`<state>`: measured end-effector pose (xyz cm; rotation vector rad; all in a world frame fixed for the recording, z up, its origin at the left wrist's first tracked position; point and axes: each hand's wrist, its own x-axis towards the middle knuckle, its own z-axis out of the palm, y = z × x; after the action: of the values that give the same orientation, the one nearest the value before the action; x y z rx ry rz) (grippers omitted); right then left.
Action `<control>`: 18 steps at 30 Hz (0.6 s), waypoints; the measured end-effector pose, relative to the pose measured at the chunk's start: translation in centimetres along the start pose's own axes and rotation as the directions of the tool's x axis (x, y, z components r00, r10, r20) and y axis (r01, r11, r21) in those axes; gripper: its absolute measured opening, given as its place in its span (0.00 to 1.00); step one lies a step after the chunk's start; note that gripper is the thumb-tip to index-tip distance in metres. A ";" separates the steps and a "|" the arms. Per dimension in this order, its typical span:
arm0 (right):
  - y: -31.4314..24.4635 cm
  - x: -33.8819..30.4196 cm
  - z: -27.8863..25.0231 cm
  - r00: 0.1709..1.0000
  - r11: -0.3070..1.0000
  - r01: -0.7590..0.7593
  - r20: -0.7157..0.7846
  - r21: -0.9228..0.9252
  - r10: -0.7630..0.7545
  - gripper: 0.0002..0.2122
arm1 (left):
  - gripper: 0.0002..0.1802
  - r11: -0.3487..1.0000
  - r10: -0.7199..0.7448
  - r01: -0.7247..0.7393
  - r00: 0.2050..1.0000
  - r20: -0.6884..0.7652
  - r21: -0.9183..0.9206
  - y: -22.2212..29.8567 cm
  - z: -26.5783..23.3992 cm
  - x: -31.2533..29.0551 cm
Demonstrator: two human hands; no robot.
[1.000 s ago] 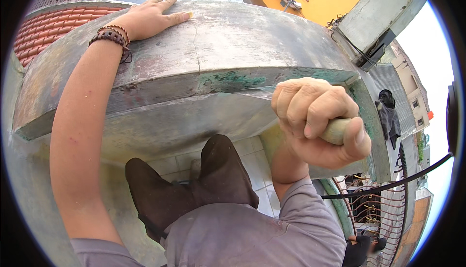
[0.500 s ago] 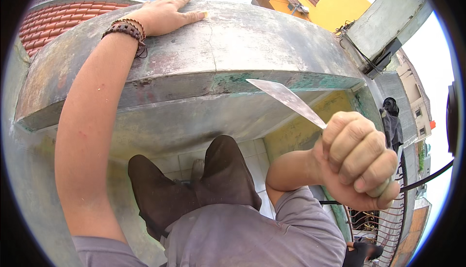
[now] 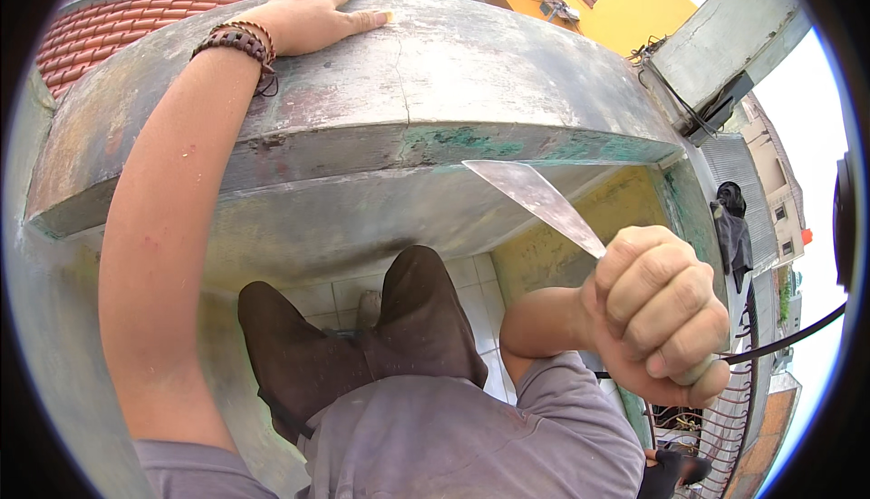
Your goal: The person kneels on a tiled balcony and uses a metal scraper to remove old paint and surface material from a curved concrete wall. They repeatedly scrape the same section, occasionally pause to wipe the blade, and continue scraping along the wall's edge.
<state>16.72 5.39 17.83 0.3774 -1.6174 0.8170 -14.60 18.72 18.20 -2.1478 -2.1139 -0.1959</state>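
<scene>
In the head view, the left hand (image 3: 313,20) lies open and palm down on the top of a long, curved ledge of grey, weathered concrete (image 3: 517,59), its thumb spread from the fingers and nothing in its hold. It probably rests there as a brace, steadying the leaning body. Brown braided bracelets (image 3: 237,43) circle the wrist just behind it.

The right hand (image 3: 660,313) is closed in a full fist around the handle of a flat, tapering, silvery metal scraper (image 3: 539,202). Most of the handle is hidden; only a dull greenish end shows by the thumb. Such a wrapped grip likely serves firm control, and leaves the whole blade bare. The blade slants up and leftward from the fist, its wide end near the lower edge of the ledge's front face, below a streaky patch of green paint (image 3: 462,144); whether metal and concrete touch, I cannot tell. Beneath, knees in dark brown trousers (image 3: 362,349) point toward the wall, seemingly bent to bring the arms close to the ledge
</scene>
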 end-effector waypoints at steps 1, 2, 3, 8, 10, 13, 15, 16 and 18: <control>-0.3 0.1 0.0 1.000 1.000 0.011 0.008 -0.012 -0.011 0.24 | 0.44 0.999 0.052 -0.052 0.999 -0.011 0.002 -1.0 0.5 0.8; -0.3 0.2 0.0 1.000 1.000 0.017 0.018 -0.017 -0.017 0.24 | 0.44 0.995 0.104 -0.104 0.994 -0.023 0.004 -1.9 1.1 1.5; 1.2 0.3 0.0 0.999 0.998 -0.027 0.024 -0.060 0.028 0.24 | 0.42 1.000 0.016 -0.016 1.000 -0.007 0.006 -0.5 0.5 0.8; 1.6 -0.9 -0.2 0.996 0.992 -0.092 -0.020 -0.083 0.091 0.25 | 0.37 0.995 -0.015 0.016 1.000 -0.017 0.099 0.6 -0.2 0.3; 1.3 -1.7 -0.3 0.998 0.996 -0.053 -0.037 -0.066 0.050 0.26 | 0.36 0.980 0.110 -0.108 0.994 -0.003 0.169 0.0 0.3 0.7; 4.1 -3.5 -0.4 0.963 0.966 -0.235 -0.160 -0.107 0.217 0.25 | 0.24 0.933 0.172 -0.142 0.983 -0.064 0.331 -0.5 1.0 -0.1; 3.7 -6.3 -0.6 0.912 0.941 -0.339 -0.253 -0.021 0.323 0.26 | 0.24 0.828 0.375 -0.280 0.921 -0.108 0.486 -4.7 2.6 1.6; 3.1 -8.3 -0.7 0.914 0.951 -0.310 -0.273 0.011 0.302 0.25 | 0.24 0.749 0.460 -0.300 0.877 -0.138 0.591 -6.0 3.2 2.1; 1.5 -12.9 -0.7 0.845 0.911 -0.408 -0.401 -0.055 0.354 0.21 | 0.36 0.873 0.361 -0.387 0.922 0.141 0.297 -2.7 0.5 1.8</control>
<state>19.19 4.39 5.09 -0.2111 -1.3803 1.0001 -17.27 20.67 17.98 -2.3286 -1.5769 0.2598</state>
